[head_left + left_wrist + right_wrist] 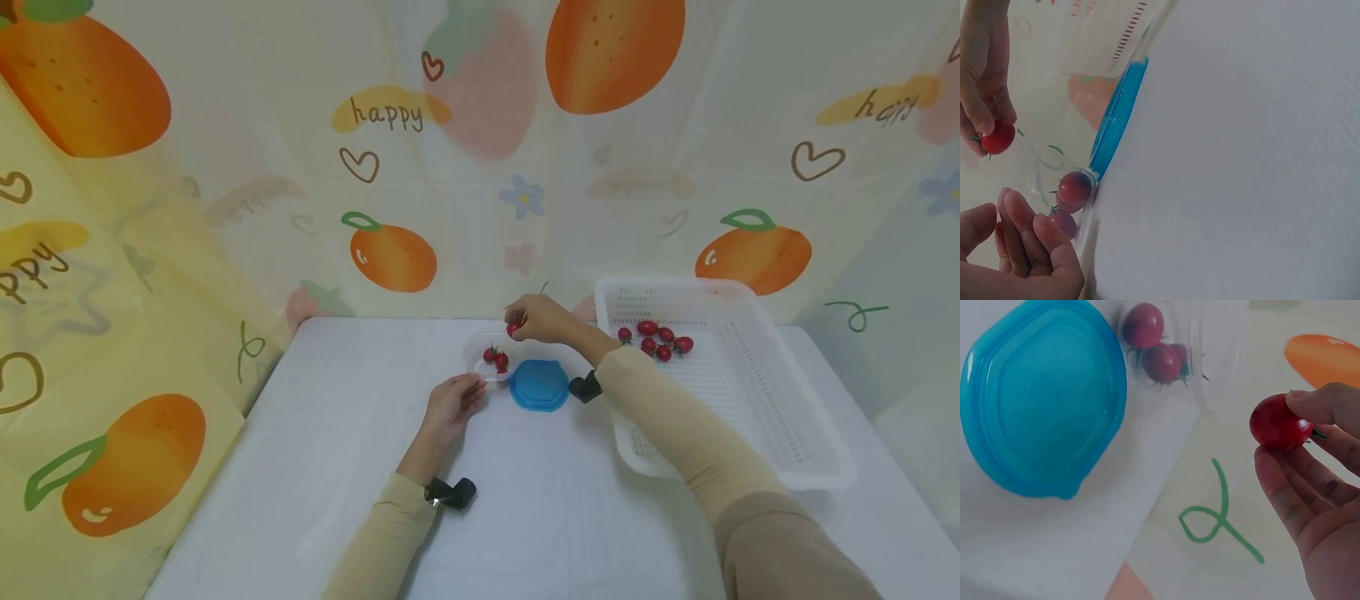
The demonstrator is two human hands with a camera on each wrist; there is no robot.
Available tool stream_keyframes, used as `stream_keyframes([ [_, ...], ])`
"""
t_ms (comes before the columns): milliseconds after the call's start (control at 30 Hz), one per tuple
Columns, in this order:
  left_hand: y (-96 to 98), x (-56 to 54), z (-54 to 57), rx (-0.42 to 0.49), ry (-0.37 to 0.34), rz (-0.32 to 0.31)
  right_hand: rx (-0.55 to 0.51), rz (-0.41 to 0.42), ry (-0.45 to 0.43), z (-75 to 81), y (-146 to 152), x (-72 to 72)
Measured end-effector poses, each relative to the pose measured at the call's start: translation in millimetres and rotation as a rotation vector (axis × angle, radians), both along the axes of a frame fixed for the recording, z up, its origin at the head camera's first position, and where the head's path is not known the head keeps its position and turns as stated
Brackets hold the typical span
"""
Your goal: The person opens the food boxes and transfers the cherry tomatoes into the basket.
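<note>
My right hand point(546, 318) pinches a red cherry tomato point(1281, 422) between thumb and fingertips, above the clear plastic container point(487, 342). Green leafy bits of its stem show beside the fingers in the right wrist view. Inside the container lie several cherry tomatoes point(1075, 187). My left hand point(450, 405) is at the container's near side, its fingertips right at the wall and the thumb apart from the loosely bent fingers. A blue lid point(540, 386) lies on the white table just right of the container.
On the right stands a large white perforated basket point(750, 392), with several cherry tomatoes point(664, 335) toward its back left; my right forearm reaches across it. The white-covered table point(322, 467) ends at a fruit-printed curtain point(465, 208) behind.
</note>
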State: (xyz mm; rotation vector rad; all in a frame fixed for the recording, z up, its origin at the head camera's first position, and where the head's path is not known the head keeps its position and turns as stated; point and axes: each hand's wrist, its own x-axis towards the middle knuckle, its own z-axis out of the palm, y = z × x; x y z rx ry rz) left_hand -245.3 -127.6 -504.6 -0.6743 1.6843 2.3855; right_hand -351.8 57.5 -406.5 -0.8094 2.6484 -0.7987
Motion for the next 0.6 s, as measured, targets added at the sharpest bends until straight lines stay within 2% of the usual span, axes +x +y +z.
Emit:
stream_keyframes([
  [400,2.3,-0.2,1.0,0.002,-0.01,-0.014,0.042,-0.012,0.067,32.3,24.0,-8.3],
  [600,1.2,1.1,1.5,0.003,0.003,-0.02,0.05,-0.006,0.062,39.4,35.1,-12.0],
])
